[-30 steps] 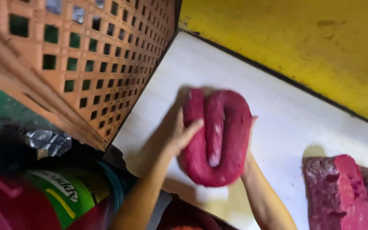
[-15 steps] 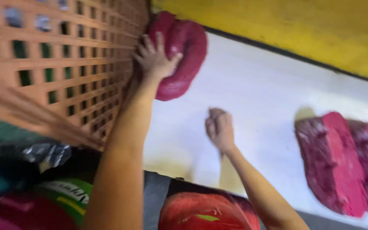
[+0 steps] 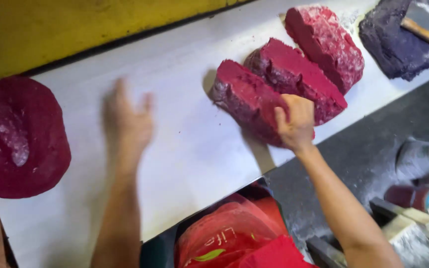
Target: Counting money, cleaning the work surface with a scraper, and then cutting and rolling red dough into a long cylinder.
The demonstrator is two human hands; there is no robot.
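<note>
While our right hand point(image 3: 296, 121) clamped the nearest red slab point(image 3: 247, 99), our left hand point(image 3: 127, 124) hung spread above the bench point(image 3: 194, 149), the rounded red lump point(image 3: 18, 136) already set aside, two slabs point(image 3: 294, 74) left.

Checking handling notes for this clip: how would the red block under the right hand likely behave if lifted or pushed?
The nearest red block looks dense and thick, so probably heavy for its size. Its cut faces hold sharp edges, yet the rounded red mass at left suggests soft, pliable stuff; it may sag or dent under the right hand. Its white dusting and the white table suggest it would slide, not stick.
</note>
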